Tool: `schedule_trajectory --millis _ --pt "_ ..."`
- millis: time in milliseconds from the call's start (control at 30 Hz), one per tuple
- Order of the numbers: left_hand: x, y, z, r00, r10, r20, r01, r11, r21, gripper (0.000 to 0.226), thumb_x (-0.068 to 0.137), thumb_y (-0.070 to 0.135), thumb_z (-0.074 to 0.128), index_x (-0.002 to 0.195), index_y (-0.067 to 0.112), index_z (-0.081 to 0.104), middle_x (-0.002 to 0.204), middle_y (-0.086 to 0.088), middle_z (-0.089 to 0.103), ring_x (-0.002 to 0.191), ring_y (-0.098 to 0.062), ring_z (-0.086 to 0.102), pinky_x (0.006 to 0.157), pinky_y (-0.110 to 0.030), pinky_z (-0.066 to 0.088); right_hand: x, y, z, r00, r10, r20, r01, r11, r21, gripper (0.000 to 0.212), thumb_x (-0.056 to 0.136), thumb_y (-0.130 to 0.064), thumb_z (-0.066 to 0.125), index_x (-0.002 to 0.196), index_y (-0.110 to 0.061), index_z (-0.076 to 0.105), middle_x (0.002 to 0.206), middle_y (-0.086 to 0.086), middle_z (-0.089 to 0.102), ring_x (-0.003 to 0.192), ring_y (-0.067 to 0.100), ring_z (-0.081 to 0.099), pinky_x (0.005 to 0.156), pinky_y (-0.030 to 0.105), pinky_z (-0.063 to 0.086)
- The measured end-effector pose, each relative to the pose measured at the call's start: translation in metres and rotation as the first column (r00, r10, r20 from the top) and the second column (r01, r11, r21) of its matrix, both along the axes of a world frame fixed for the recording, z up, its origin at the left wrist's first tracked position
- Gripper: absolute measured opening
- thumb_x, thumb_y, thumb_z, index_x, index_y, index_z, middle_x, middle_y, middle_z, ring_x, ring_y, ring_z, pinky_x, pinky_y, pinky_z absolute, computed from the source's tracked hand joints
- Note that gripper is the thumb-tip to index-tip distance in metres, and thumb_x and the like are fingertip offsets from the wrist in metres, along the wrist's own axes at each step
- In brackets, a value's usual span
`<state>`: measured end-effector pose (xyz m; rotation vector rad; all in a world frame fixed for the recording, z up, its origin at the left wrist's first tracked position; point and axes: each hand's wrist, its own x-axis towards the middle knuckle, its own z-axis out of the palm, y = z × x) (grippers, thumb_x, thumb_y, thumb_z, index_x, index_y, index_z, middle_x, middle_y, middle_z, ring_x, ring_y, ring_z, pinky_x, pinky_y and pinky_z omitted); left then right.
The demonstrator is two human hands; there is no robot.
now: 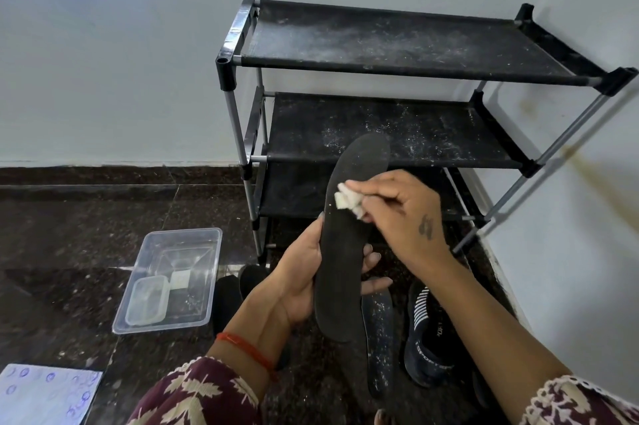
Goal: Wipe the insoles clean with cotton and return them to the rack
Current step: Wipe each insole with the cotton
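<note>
Two hands on one black insole (340, 251), held up in front of the rack (397, 134), toe end pointing away. Left hand (297, 282) cradles it from below, palm up, thumb along the left edge, fingertips showing past the right edge. Right hand (404, 213) comes in from the right, fingers pinching a white cotton wad (347, 199) pressed against the insole's upper half.

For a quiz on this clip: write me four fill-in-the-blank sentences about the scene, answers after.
1. The right hand presses a wad of ____ onto the insole.
2. The left hand grips the insole near its ____.
3. The clear tub sits on the ____.
4. The rack shelves hold ____ insoles.

Missing words: cotton; middle; floor; no
</note>
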<state>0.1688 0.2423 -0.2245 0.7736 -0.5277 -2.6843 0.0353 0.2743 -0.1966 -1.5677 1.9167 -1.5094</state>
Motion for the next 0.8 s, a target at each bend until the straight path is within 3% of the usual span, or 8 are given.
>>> schedule_trajectory --millis 100,233,333,400,500,633,733,800 --pt "0.001 0.001 0.0 1.0 -0.011 0.004 0.011 0.999 -0.053 0.057 0.094 0.055 0.036 0.122 0.013 0.062 0.124 -0.017 0.062 0.109 -0.029 0.061 0.092 -0.052 0.049 0.018 0.001 -0.006 0.977 0.138 -0.161 -0.136 0.99 0.019 0.014 0.077 -0.022 0.073 0.09 -0.021 0.076 0.085 -0.006 0.062 0.08 0.004 0.059 0.073 0.01 0.044" --pt "0.002 0.001 -0.003 1.0 -0.018 0.009 0.019 0.999 -0.041 0.054 0.094 0.054 0.038 0.115 0.011 0.064 0.113 -0.011 0.062 0.106 -0.025 0.055 0.096 -0.052 0.047 0.014 -0.006 -0.014 0.959 0.095 -0.266 -0.096 0.995 0.012 0.014 0.077 -0.017 0.073 0.091 -0.019 0.075 0.083 -0.005 0.06 0.076 0.003 0.056 0.072 0.01 0.045" --pt "-0.001 0.002 -0.003 0.999 -0.042 0.034 0.042 0.999 -0.022 0.055 0.094 0.056 0.039 0.105 0.008 0.065 0.088 -0.01 0.059 0.084 -0.02 0.057 0.097 -0.051 0.047 0.002 -0.008 -0.013 0.935 -0.038 -0.354 0.053 0.998 0.032 0.012 0.081 -0.017 0.07 0.092 -0.017 0.074 0.082 -0.003 0.059 0.07 0.003 0.053 0.064 0.008 0.039" --pt "-0.001 0.002 -0.003 0.998 -0.045 0.047 0.044 0.999 0.008 0.057 0.094 0.057 0.038 0.106 0.007 0.062 0.083 -0.01 0.058 0.076 -0.019 0.058 0.095 -0.051 0.048 -0.01 -0.008 -0.012 0.898 -0.147 -0.414 0.187 0.981 0.059 0.012 0.082 -0.016 0.068 0.092 -0.014 0.074 0.083 0.002 0.06 0.066 0.005 0.048 0.061 0.005 0.029" --pt "0.0 0.001 -0.003 0.998 -0.031 0.051 0.03 0.999 0.022 0.059 0.092 0.059 0.037 0.1 0.006 0.062 0.08 -0.01 0.058 0.073 -0.019 0.06 0.092 -0.053 0.049 -0.029 -0.005 -0.01 0.895 -0.245 -0.373 0.3 0.949 0.098 0.014 0.083 -0.016 0.066 0.094 -0.013 0.074 0.086 0.006 0.065 0.064 0.005 0.05 0.057 0.003 0.033" --pt "0.0 -0.002 -0.003 0.999 0.008 0.035 -0.009 1.0 0.014 0.066 0.093 0.063 0.031 0.108 0.008 0.063 0.084 -0.011 0.058 0.075 -0.02 0.06 0.091 -0.054 0.048 -0.012 0.003 0.0 0.997 -0.024 -0.072 0.026 0.999 0.03 0.009 0.078 -0.02 0.073 0.087 -0.019 0.075 0.079 -0.003 0.067 0.065 0.008 0.063 0.06 0.024 0.055" --pt "0.001 0.0 0.0 1.0 -0.012 0.022 0.013 0.999 -0.04 0.065 0.093 0.062 0.03 0.108 0.012 0.068 0.1 -0.011 0.067 0.087 -0.024 0.066 0.088 -0.052 0.049 0.016 0.006 -0.003 0.975 0.168 -0.147 -0.165 0.986 0.032 0.012 0.075 -0.021 0.076 0.086 -0.021 0.075 0.079 -0.006 0.064 0.073 0.006 0.061 0.067 0.018 0.05" --pt "0.002 0.0 0.001 0.999 -0.027 0.032 0.029 0.998 -0.048 0.064 0.092 0.063 0.032 0.105 0.014 0.071 0.108 -0.012 0.068 0.095 -0.026 0.065 0.086 -0.051 0.051 0.021 0.003 -0.01 0.966 0.157 -0.207 -0.157 0.987 0.018 0.013 0.075 -0.019 0.076 0.088 -0.02 0.075 0.079 -0.006 0.061 0.073 0.005 0.058 0.066 0.012 0.046"
